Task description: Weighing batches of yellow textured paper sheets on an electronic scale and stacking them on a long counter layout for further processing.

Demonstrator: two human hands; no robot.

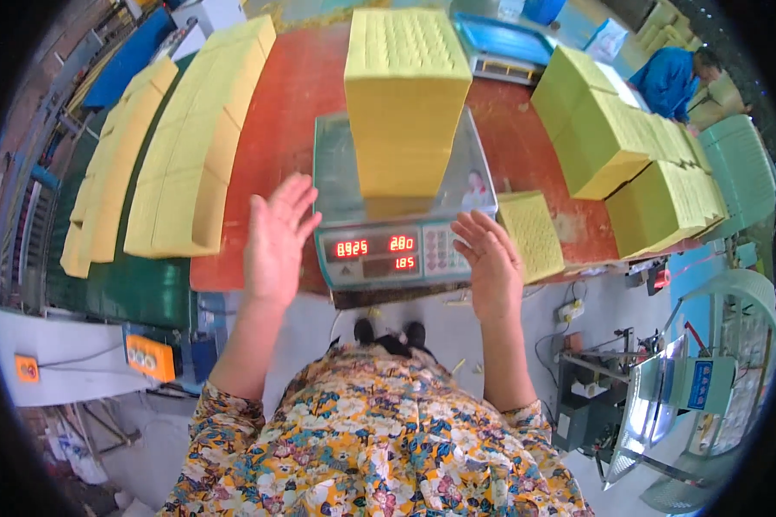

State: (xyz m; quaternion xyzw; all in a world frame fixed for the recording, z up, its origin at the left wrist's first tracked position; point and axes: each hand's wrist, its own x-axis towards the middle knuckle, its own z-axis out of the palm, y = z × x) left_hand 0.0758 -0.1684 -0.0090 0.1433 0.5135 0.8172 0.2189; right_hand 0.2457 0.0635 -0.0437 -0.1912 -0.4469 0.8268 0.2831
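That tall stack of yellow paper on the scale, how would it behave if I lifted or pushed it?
The yellow paper stack stands taller than wide on the scale, so a push near its top may tip or fan it. It probably feels heavy. Loose sheets could slide unless gripped low from both sides.

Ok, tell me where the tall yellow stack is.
In the head view, the tall yellow stack stands at top centre on the scale, on the red table, beyond and between both open hands.
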